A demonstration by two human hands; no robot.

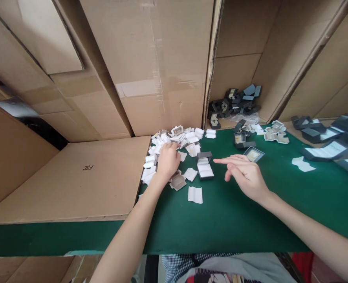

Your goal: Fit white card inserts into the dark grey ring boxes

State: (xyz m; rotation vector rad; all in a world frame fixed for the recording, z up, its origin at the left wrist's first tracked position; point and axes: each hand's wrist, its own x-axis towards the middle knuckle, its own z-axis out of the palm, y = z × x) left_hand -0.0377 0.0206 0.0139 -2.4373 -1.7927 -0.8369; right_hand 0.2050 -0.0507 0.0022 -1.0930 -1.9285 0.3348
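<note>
At the pile of small white card inserts [163, 138], my left hand [168, 160] bends its fingers down among the pieces. Its fingertips are hidden, and I cannot make out what they hold. A small dark hinged box [205, 167] stands with its lid up on the green tabletop, white lining inside. Just right of that box is my right hand [246, 173], index finger stretched toward it, thumb apart, nothing in the fingers. Between my left hand and the box lie a folded grey-white insert [178, 181] and a white piece [191, 174]. A creased white card [195, 195] lies nearer me.
Behind the right hand are an open dark box [240, 139] and another tilted box [253, 154]. Many dark boxes [324, 145] crowd the right edge. An upright carton [239, 31] holds a heap of dark boxes [235, 104]. A cardboard sheet [74, 181] covers the left.
</note>
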